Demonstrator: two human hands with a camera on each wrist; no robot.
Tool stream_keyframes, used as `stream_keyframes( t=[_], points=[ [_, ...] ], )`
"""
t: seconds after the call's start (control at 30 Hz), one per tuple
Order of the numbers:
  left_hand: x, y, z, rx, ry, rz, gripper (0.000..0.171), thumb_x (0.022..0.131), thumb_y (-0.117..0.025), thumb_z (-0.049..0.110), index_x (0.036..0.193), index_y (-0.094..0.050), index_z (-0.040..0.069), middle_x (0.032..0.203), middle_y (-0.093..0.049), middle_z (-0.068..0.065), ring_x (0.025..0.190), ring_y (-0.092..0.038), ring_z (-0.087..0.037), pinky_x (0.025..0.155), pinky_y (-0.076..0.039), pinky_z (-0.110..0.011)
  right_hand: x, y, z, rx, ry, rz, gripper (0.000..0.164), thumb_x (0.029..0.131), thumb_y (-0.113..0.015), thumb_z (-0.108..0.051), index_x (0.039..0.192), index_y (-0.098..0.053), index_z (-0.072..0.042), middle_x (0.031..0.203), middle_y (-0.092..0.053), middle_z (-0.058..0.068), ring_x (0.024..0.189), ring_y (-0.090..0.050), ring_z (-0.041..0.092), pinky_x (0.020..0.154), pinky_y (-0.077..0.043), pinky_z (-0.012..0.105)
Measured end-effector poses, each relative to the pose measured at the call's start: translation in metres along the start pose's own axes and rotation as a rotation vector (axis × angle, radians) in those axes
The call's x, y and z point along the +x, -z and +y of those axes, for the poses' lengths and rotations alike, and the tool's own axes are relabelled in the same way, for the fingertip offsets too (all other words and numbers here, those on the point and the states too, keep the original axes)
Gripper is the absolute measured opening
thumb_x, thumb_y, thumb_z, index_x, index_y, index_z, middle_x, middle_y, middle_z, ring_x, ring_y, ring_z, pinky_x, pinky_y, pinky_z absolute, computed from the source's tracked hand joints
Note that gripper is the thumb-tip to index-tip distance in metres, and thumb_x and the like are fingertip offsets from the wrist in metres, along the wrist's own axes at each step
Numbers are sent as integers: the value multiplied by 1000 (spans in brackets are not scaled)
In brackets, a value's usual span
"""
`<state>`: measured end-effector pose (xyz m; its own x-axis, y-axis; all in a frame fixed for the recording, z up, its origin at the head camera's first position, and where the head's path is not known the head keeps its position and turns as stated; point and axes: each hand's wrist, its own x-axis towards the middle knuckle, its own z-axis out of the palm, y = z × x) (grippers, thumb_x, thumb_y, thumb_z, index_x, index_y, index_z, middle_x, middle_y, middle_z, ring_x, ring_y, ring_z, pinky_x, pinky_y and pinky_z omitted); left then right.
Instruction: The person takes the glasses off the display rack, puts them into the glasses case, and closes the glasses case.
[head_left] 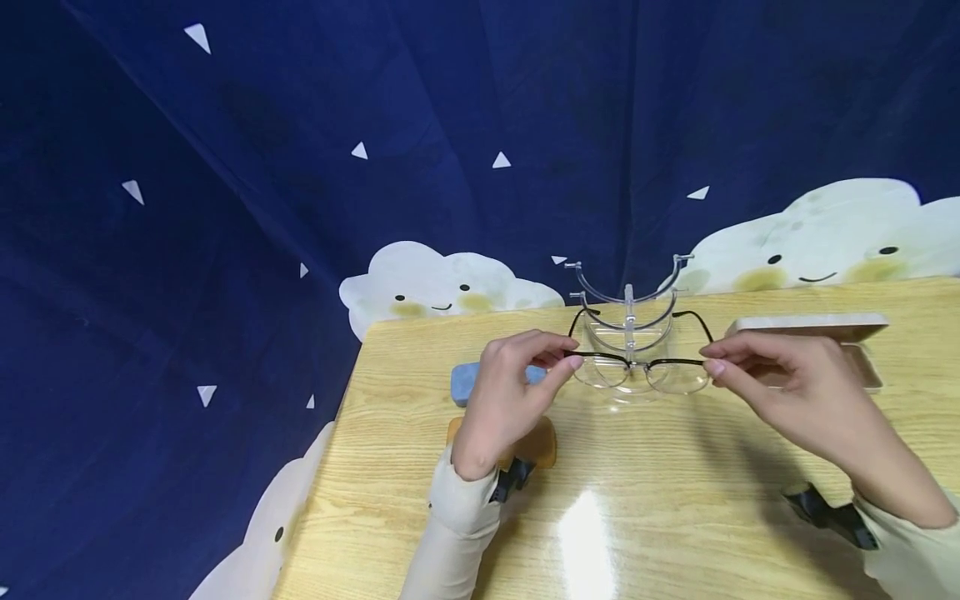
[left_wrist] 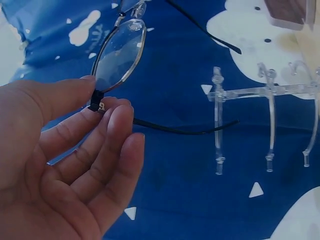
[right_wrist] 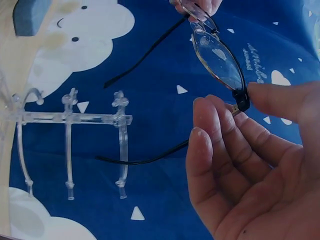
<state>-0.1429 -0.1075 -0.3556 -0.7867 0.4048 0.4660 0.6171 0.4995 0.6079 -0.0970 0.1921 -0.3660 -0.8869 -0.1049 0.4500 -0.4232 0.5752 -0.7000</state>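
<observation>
A pair of eyeglasses (head_left: 677, 377) with a black upper rim is held up between both hands, its temples unfolded and pointing away toward a clear plastic display stand (head_left: 630, 321). My left hand (head_left: 517, 387) pinches the left hinge corner between thumb and fingers, as the left wrist view also shows at the black hinge (left_wrist: 97, 100). At the opposite corner, my right hand (head_left: 795, 392) pinches the frame the same way, thumb on the front of the hinge (right_wrist: 241, 100). The stand has several curved tiers on one upright, and the glasses appear in front of it, apart from its arms.
An open case (head_left: 810, 323) with a pale lid lies behind the right hand. Beside the left hand sits a blue case (head_left: 464, 384), and an orange-brown item (head_left: 546, 443) lies partly under that wrist. A dark blue curtain (head_left: 450, 108) hangs behind the wooden table (head_left: 390, 500).
</observation>
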Motion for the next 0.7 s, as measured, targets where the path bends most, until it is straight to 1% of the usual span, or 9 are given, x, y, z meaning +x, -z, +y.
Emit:
stream_keyframes(
  t=[0.1, 0.17, 0.23, 0.33, 0.4, 0.43, 0.53, 0.63, 0.7],
  points=[
    [-2, 3, 4, -7, -29, 30, 17, 100, -73, 23, 108, -80, 10, 95, -80, 1, 82, -73, -6, 78, -59, -16, -2, 2, -5, 10, 15, 25, 23, 86, -80, 4, 101, -80, -14, 90, -73, -28, 75, -69, -13, 66, -54, 6],
    [-3, 4, 6, -19, -47, 51, 17, 99, -73, 23, 108, -80, 10, 94, -80, 0, 81, -73, -6, 77, -59, -17, -4, 3, -9, 25, 5, 50, 25, 85, -81, 5, 101, -80, -14, 91, -73, -29, 75, -69, -14, 66, -53, 5],
    [-3, 4, 8, -32, -67, 72, 17, 99, -73, 22, 108, -80, 9, 94, -80, -1, 81, -73, -6, 78, -60, -17, -5, 3, -11, 57, -7, 78, 27, 83, -81, 9, 101, -80, -11, 91, -73, -30, 74, -70, -13, 66, -54, 5],
    [-2, 2, 8, -53, -89, 107, 17, 99, -73, 20, 108, -79, 7, 93, -79, -3, 81, -73, -8, 79, -59, -15, -5, 2, -14, 135, -52, 110, 28, 82, -79, 13, 102, -79, -6, 89, -76, -27, 70, -72, -8, 64, -55, 7],
    [-1, 0, 7, -65, -102, 129, 17, 99, -73, 19, 109, -79, 6, 91, -79, -4, 80, -73, -8, 80, -59, -13, -5, 1, -14, 180, -85, 115, 29, 83, -78, 15, 105, -78, -4, 87, -77, -23, 68, -73, -4, 63, -56, 10],
    [-1, -2, 6, -70, -106, 140, 17, 99, -73, 19, 108, -79, 5, 91, -79, -4, 80, -73, -9, 80, -58, -13, -6, 1, -14, 200, -106, 114, 30, 84, -77, 14, 108, -77, -4, 87, -78, -21, 68, -74, -2, 62, -57, 12],
    [1, -6, 3, -92, -106, 169, 17, 100, -72, 19, 108, -79, 5, 89, -79, -4, 80, -74, -9, 79, -59, -13, -5, 1, -11, 241, -174, 103, 36, 87, -78, 9, 118, -75, -11, 87, -79, -18, 71, -75, 0, 63, -58, 14],
    [3, -11, 0, -120, -90, 184, 18, 100, -72, 20, 108, -80, 6, 89, -79, -5, 80, -74, -10, 79, -59, -15, -3, 1, -6, 304, -232, 85, 43, 90, -77, 5, 126, -72, -17, 90, -80, -16, 76, -77, 0, 66, -60, 15],
    [4, -14, -3, -140, -75, 188, 18, 100, -72, 20, 108, -80, 6, 90, -79, -5, 81, -74, -10, 79, -60, -16, -1, 1, -2, 364, -262, 75, 44, 91, -76, 4, 129, -70, -17, 93, -81, -15, 79, -78, 1, 67, -61, 16]
  ],
)
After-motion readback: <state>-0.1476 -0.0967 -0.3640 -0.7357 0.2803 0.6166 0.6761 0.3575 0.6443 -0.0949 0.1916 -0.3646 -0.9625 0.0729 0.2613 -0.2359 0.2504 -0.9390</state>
